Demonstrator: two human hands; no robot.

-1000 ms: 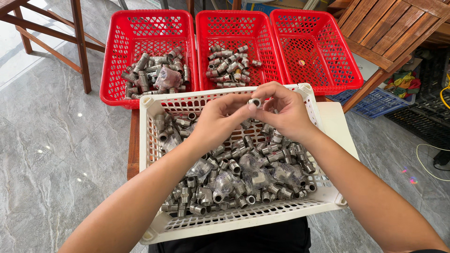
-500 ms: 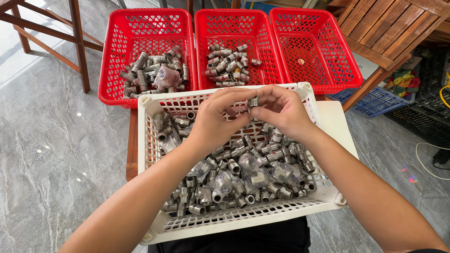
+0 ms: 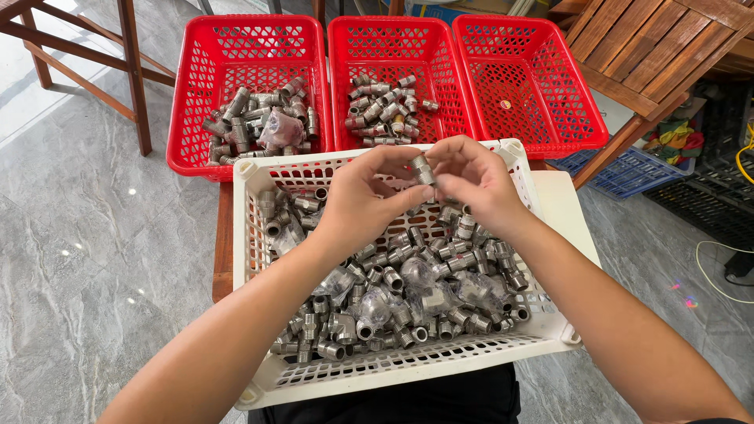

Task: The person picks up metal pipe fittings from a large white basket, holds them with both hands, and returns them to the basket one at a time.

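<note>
We note one metal fitting [image 3: 422, 169] pinched between the fingertips of the left hand [image 3: 363, 200] and right hand [image 3: 479, 184], above the white crate [image 3: 250, 235] of fittings (many bagged). Beyond stand three red baskets [image 3: 187, 94], two holding sorted fittings.

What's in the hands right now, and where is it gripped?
One small metal fitting, pinched at its sides between the fingertips of the left hand and right hand, above the white basket.
</note>
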